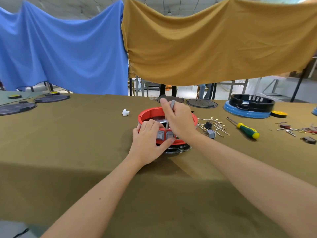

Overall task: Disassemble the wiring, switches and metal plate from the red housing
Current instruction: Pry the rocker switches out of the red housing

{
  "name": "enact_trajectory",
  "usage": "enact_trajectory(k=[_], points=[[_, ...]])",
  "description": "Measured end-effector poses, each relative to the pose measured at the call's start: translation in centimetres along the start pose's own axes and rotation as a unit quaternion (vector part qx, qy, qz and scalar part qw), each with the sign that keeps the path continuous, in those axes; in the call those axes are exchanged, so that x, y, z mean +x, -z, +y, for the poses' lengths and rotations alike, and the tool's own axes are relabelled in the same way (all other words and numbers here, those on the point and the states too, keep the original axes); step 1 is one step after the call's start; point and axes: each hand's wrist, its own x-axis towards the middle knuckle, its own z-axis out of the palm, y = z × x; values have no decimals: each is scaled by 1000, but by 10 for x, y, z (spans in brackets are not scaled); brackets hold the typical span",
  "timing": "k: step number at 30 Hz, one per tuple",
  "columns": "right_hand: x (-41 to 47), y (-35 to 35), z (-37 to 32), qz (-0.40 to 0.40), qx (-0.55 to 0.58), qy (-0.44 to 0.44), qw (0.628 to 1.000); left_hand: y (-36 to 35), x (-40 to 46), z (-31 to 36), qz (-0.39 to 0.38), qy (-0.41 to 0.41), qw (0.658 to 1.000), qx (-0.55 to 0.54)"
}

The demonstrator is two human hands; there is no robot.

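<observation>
A round red housing sits on the olive table cloth in the middle of the head view. Two grey rocker switches sit in its near wall. My left hand grips that near wall, fingers over the rim and thumb beside the right switch. My right hand is above the housing and holds a thin grey tool, whose tip points down inside the rim just behind the switches. A dark metal plate shows under the housing's near right side. The housing's inside is mostly hidden by my hands.
Loose white wires with terminals and removed switches lie right of the housing. A green and yellow screwdriver lies further right. A black and blue housing, dark round plates, a white crumpled scrap and small parts are spread around.
</observation>
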Motion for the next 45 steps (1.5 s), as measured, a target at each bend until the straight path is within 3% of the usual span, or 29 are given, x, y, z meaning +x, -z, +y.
enact_trajectory(k=[3,9,13,17,19,23,29,32,37,41,45], points=[[0,1,0,-50,-56,28,997,0,0,0,-1,-3,1000,6],[22,-6,-1,-125,-81,-56,987,2,1,2,-9,2,1000,12],[32,-8,-2,-221,-146,-76,961,4,0,3,-10,1,1000,19],[35,-9,-2,-245,-130,-94,956,4,0,3,-15,5,1000,19],[33,-6,0,-224,-112,-97,963,4,1,2,-15,6,1000,17],[19,11,10,-80,20,-153,985,3,-2,2,0,-1,1000,-2],[-15,45,23,107,195,-172,960,4,-3,3,-6,-7,1000,-22],[-37,52,34,97,230,-204,947,5,-3,4,-9,-8,1000,-18],[-57,62,45,44,382,-312,869,5,-3,5,-2,-13,1000,6],[-60,59,46,3,379,-306,873,6,-5,10,33,-9,997,74],[-60,59,49,11,376,-310,873,7,-4,17,61,-6,985,163]])
